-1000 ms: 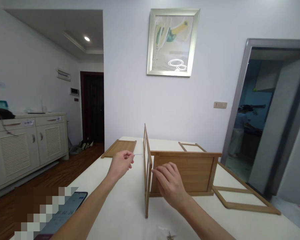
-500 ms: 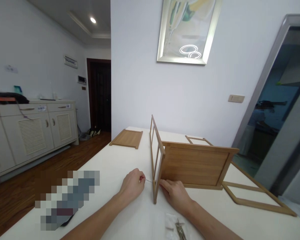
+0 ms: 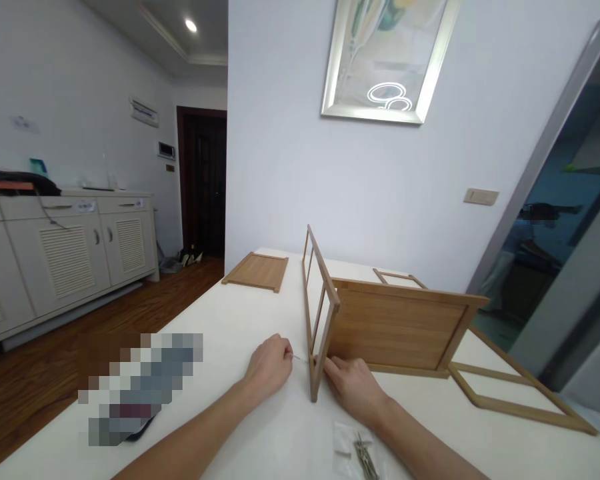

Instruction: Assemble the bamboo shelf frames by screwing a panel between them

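Note:
A pinch of my left hand holds a thin metal rod that looks like a hex key. Its far end meets the lower part of an upright wooden frame. On the other side of that frame, my right hand is closed low at the joint, its fingertips partly hidden behind the frame's post. A wooden panel stands on its long edge and meets the frame at an angle. In front of my right forearm lies a clear plastic bag with several long screws.
Another wooden panel lies flat at the far left of the white table. A wooden frame lies on the right, and part of another shows behind the standing panel. A blurred-out object lies near the left edge.
The view has shifted slightly. Both hands keep their places at the frame, and the rod still reaches from my left hand to it. No part has visibly moved on the table.

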The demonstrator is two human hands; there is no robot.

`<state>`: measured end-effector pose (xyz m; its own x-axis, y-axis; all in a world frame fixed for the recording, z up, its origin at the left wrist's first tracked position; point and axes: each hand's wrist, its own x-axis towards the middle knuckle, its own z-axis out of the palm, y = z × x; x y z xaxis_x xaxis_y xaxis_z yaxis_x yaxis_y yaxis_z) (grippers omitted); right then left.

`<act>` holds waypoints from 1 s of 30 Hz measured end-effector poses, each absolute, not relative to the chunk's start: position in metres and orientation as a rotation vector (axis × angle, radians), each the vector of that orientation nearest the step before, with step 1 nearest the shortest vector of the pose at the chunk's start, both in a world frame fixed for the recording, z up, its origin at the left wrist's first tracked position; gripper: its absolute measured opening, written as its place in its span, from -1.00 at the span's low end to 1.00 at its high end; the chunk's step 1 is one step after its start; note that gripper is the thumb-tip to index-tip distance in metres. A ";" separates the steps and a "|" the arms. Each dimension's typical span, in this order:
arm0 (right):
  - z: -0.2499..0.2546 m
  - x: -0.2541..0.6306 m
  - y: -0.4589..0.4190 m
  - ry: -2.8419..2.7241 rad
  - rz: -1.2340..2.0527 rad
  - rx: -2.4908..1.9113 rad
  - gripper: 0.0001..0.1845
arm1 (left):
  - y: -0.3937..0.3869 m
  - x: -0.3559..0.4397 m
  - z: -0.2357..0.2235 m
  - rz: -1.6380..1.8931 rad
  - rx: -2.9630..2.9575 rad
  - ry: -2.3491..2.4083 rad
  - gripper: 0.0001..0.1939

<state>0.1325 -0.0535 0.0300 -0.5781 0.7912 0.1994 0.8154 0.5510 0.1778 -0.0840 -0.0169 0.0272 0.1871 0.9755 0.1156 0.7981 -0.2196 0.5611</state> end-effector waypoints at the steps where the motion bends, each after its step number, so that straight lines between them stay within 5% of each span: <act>1: 0.028 0.134 -0.053 -2.650 -0.334 -1.358 -0.62 | -0.016 -0.085 0.027 0.646 2.087 1.662 -0.79; 16: 0.029 0.138 -0.055 -2.513 -0.112 -1.255 -0.70 | -0.020 -0.081 0.029 0.629 2.049 1.666 -0.80; 30: 0.043 0.116 -0.061 -2.719 -0.460 -1.715 -0.54 | -0.020 -0.079 0.028 0.650 2.047 1.704 -0.77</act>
<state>0.1156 -0.0610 0.0432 -0.4381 0.8969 0.0604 0.8669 0.4038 0.2923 -0.0788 -0.0196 0.0278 0.1500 0.9838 0.0983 0.7992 -0.1792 0.5737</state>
